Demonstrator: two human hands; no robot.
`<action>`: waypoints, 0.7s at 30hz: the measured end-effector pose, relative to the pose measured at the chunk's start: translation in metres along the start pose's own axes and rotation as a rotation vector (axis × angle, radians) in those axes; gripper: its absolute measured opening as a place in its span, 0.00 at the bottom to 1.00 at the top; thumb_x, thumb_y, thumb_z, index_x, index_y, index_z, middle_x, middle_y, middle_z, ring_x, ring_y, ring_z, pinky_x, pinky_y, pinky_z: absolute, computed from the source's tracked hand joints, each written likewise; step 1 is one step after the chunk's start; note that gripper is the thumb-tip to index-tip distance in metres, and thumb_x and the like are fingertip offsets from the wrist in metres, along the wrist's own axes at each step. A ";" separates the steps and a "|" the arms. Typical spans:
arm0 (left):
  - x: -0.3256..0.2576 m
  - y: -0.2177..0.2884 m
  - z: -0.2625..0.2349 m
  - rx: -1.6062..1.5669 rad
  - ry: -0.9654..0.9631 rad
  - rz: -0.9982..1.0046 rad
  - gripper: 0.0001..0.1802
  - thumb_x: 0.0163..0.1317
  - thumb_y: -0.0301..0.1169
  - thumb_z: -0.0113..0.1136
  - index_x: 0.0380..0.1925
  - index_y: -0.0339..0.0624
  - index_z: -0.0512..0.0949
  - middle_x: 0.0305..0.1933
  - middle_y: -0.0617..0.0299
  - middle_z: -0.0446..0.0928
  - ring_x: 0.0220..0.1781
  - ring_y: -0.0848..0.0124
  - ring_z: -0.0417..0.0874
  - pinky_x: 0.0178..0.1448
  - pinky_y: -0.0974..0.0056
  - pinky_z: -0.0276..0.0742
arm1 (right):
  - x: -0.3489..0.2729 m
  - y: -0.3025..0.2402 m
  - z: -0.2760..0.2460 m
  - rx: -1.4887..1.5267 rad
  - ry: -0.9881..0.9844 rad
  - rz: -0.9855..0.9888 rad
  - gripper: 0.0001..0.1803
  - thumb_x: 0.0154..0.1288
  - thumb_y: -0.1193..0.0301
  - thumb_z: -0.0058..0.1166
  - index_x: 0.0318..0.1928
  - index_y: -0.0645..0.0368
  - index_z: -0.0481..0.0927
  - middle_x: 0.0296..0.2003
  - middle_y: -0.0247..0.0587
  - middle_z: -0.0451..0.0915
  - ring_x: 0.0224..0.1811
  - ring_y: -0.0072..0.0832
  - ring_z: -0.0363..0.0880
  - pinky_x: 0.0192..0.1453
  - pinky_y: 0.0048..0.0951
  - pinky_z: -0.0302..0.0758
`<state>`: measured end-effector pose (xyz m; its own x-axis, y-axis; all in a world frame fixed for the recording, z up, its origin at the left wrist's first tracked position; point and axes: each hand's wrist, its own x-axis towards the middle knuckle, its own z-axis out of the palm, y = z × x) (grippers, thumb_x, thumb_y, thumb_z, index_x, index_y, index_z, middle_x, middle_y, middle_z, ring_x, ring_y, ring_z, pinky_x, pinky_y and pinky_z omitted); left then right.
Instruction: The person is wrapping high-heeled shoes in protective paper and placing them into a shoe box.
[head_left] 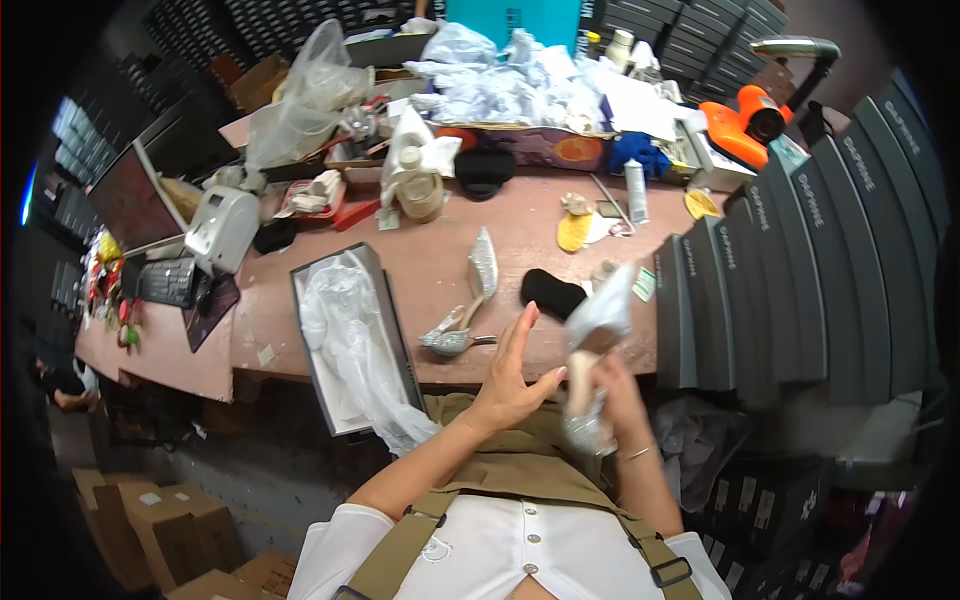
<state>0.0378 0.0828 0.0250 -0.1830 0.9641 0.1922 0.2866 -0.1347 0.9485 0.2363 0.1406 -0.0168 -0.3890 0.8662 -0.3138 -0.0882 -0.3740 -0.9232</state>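
My right hand (pixel 622 402) grips a silvery glitter high-heeled shoe (pixel 590 436) just over the table's front edge; shoe and hand are blurred by motion. To its left, my left hand (pixel 512 385) is held up with fingers stretched and nothing in it. A matching silvery shoe (pixel 482 268) lies on the pinkish tabletop (pixel 450 230) beyond my left hand. Between the two shoes sits a black soft pad (pixel 553 293). An open grey shoebox (pixel 398 335) stands at the left, with white wrapping (pixel 350 310) spilling over its near end.
Upright grey shoeboxes (pixel 780 270) line the right side. Farther back are an orange tool (pixel 738 135), a white tube (pixel 636 190), a jar (pixel 418 193) and a carton heaped with crumpled white paper (pixel 520 85). A white label printer (pixel 222 228) and keyboard (pixel 167 283) stand at left.
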 end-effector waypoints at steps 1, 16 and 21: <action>-0.002 0.011 -0.011 0.000 0.064 0.031 0.44 0.56 0.30 0.67 0.70 0.39 0.55 0.65 0.49 0.67 0.68 0.60 0.68 0.69 0.57 0.63 | 0.020 -0.017 -0.025 -0.151 -0.008 -0.049 0.09 0.65 0.71 0.48 0.43 0.61 0.76 0.35 0.31 0.78 0.34 0.19 0.75 0.40 0.22 0.73; -0.100 -0.134 -0.208 0.149 0.545 -0.437 0.30 0.59 0.30 0.65 0.60 0.36 0.66 0.30 0.61 0.78 0.28 0.74 0.78 0.34 0.68 0.75 | 0.035 -0.050 0.146 -0.796 -0.543 -0.390 0.22 0.65 0.69 0.56 0.58 0.65 0.73 0.51 0.50 0.78 0.50 0.38 0.79 0.57 0.34 0.74; -0.078 -0.028 -0.174 -0.611 0.734 -0.161 0.24 0.65 0.23 0.55 0.61 0.36 0.65 0.48 0.59 0.77 0.48 0.72 0.78 0.52 0.66 0.76 | 0.028 -0.010 0.198 -0.470 -0.704 -0.404 0.35 0.66 0.64 0.58 0.68 0.65 0.60 0.58 0.52 0.72 0.59 0.37 0.72 0.62 0.34 0.69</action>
<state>-0.1193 -0.0285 0.0271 -0.7784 0.6266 -0.0385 -0.2935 -0.3091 0.9046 0.0448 0.1029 0.0278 -0.8889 0.4434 0.1152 -0.0182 0.2172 -0.9760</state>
